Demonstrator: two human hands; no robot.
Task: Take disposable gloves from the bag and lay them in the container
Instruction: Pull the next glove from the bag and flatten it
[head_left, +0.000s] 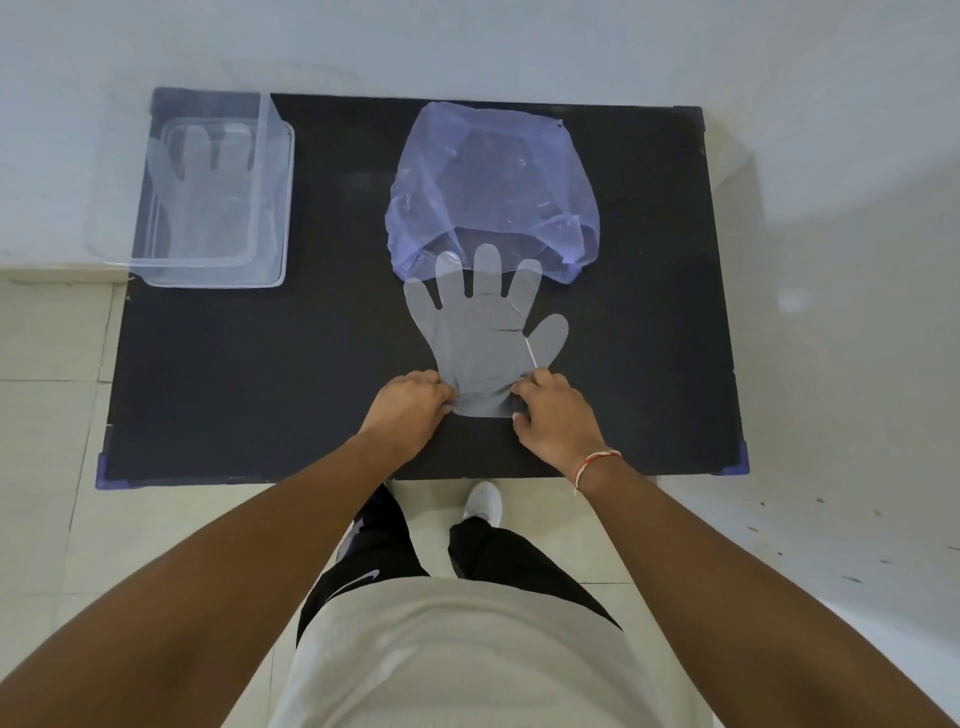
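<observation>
A clear disposable glove (480, 332) lies flat on the black table (260, 374), fingers pointing away from me and overlapping the mouth of the blue plastic bag (488, 182). My left hand (410, 408) pinches the left corner of the glove's cuff. My right hand (553, 413) pinches the right corner. The clear plastic container (270, 208) stands at the table's far left corner with a glove (208, 187) lying flat inside it.
The table has blue corner guards (106, 475) and stands against a white wall. Pale floor tiles surround it. My legs and a white shoe (483, 504) are just under the near edge.
</observation>
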